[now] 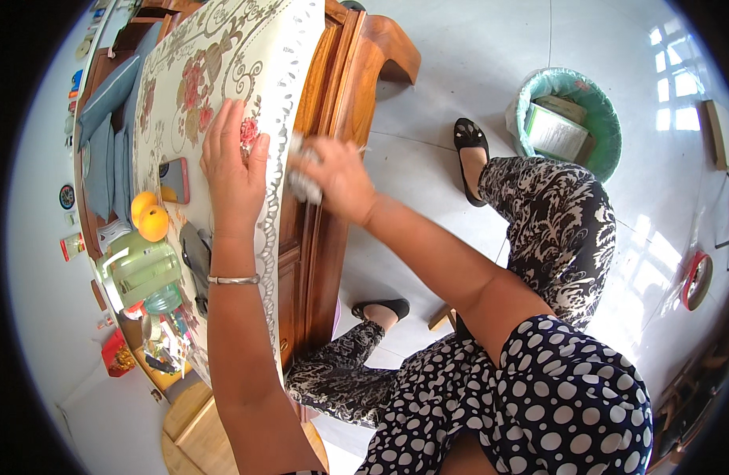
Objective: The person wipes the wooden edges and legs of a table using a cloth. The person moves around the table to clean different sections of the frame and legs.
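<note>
My left hand (235,162), with a silver bangle on its wrist, lies flat on a cream floral tablecloth (163,103), fingers stretched out. Its fingertips are beside a printed red rose near the cloth's scalloped border. In my right hand (339,180) is a crumpled greyish-white cloth (304,178), gripped at the table's side just past that border. Motion blurs this hand and its cloth, so the exact finger grip is unclear. Below the tablecloth's edge shows the brown wooden table (333,87).
On the table are a phone (174,179), oranges (153,222), a dark object (196,255) and a clear greenish jug (143,273). A green-lined bin (610,154) holding boxes stands on the tiled floor. Blue cushions (99,166) lie beyond the table; a wooden stool (194,431) is nearby.
</note>
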Action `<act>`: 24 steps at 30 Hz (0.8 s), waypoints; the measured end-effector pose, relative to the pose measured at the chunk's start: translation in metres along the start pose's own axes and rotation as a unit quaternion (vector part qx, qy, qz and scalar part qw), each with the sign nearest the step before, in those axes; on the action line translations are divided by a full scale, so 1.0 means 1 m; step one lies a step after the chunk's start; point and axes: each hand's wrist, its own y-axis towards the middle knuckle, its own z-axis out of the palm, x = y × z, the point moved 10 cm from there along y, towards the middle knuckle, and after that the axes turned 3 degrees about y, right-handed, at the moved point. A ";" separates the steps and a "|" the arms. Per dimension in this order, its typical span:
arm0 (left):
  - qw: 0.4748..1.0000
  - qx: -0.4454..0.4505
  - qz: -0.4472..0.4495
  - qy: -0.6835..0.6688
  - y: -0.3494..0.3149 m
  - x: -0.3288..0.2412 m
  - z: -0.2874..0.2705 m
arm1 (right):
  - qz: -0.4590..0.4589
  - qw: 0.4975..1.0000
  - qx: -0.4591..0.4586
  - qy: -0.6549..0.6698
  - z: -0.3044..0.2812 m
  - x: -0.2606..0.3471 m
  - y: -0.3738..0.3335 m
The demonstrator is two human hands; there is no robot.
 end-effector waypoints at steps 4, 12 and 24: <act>1.000 0.004 0.008 0.007 0.000 -0.002 0.002 | 0.106 0.994 -0.036 -0.013 -0.024 -0.067 0.055; 1.000 0.004 0.019 0.016 0.003 -0.007 -0.002 | 0.265 0.946 -0.171 0.072 -0.045 -0.161 0.127; 1.000 0.003 0.021 0.003 0.003 -0.007 -0.002 | 0.175 0.967 -0.094 0.161 0.003 -0.027 0.018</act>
